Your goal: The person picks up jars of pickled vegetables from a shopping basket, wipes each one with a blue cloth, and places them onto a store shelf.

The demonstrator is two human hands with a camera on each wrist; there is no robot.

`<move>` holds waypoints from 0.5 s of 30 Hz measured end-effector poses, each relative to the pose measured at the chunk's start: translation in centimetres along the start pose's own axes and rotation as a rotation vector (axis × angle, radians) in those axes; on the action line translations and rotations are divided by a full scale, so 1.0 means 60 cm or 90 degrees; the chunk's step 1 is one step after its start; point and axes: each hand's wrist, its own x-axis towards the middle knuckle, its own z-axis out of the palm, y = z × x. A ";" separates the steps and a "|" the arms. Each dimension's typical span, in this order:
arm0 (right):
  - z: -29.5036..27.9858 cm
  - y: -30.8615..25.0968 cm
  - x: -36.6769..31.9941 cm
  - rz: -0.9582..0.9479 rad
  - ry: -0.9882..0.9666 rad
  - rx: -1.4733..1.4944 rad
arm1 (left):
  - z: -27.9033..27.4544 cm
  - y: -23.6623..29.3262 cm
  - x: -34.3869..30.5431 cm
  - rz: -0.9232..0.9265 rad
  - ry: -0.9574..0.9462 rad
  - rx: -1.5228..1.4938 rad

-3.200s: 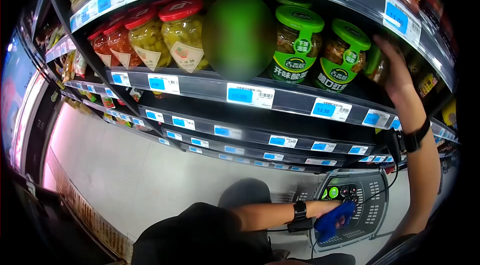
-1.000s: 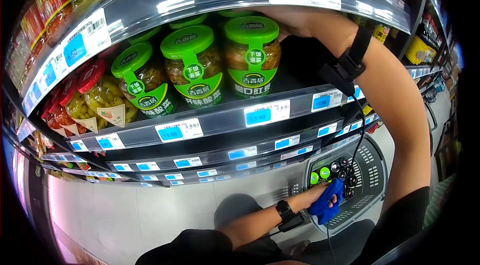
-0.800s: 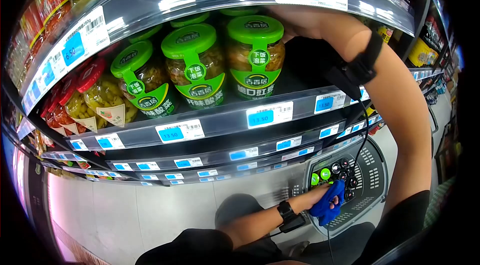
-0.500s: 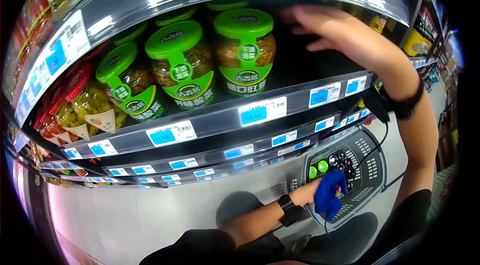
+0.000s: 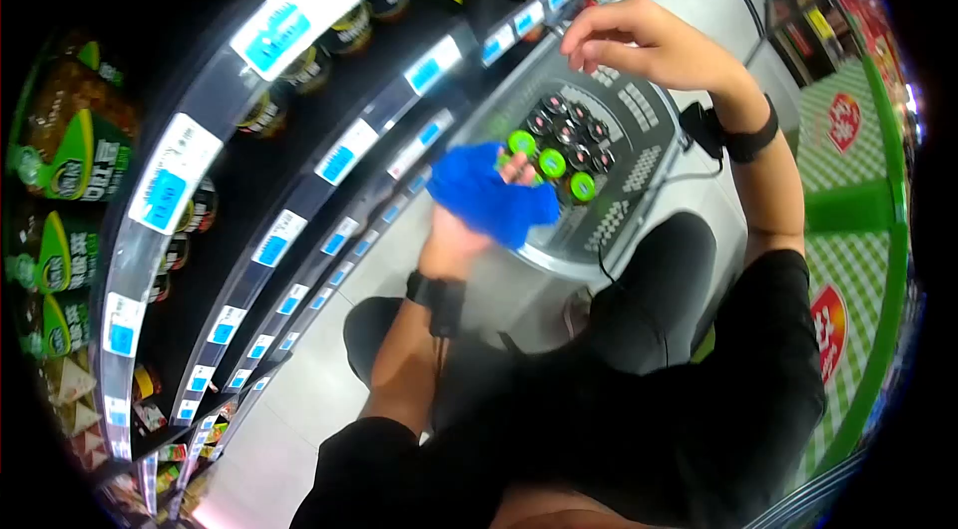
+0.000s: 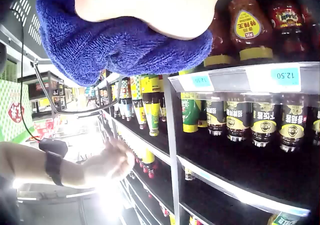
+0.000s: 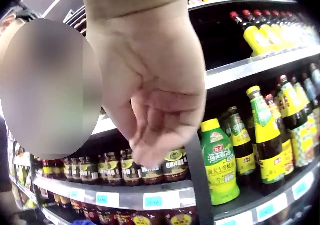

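A blue cloth (image 5: 489,195) is gripped in my left hand (image 5: 461,230), beside the near left part of a grey basket (image 5: 639,145). The same cloth (image 6: 120,50) fills the top of the left wrist view, partly covered by my left hand (image 6: 150,5). Inside the basket stand several jars with green lids (image 5: 551,164) and several with dark lids (image 5: 574,130). My right hand (image 5: 644,42) hangs over the basket's far end, its fingers loosely bent and holding nothing. In the right wrist view the right hand (image 7: 155,85) is empty, in front of shelved bottles.
Shelves with price tags (image 5: 269,240) run along the left, with green-labelled jars (image 5: 70,155) at far left. A green checkered display (image 5: 848,200) stands at right. Dark sauce bottles (image 6: 265,122) line a shelf in the left wrist view. A person's blurred head (image 7: 50,90) is at left in the right wrist view.
The head view has turned right and down. My right hand has come out of the jar shelf, empty, and is over the basket. The left hand keeps its grip on the cloth.
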 end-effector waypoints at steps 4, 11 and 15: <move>-0.019 -0.101 0.107 -0.122 0.110 0.243 | 0.002 0.005 0.001 0.043 -0.039 0.030; -0.025 -0.332 0.321 -0.209 0.148 0.101 | -0.010 0.010 0.019 0.086 -0.055 -0.006; 0.018 -0.392 0.451 -0.109 -0.072 0.257 | 0.005 0.022 0.014 0.059 -0.107 -0.023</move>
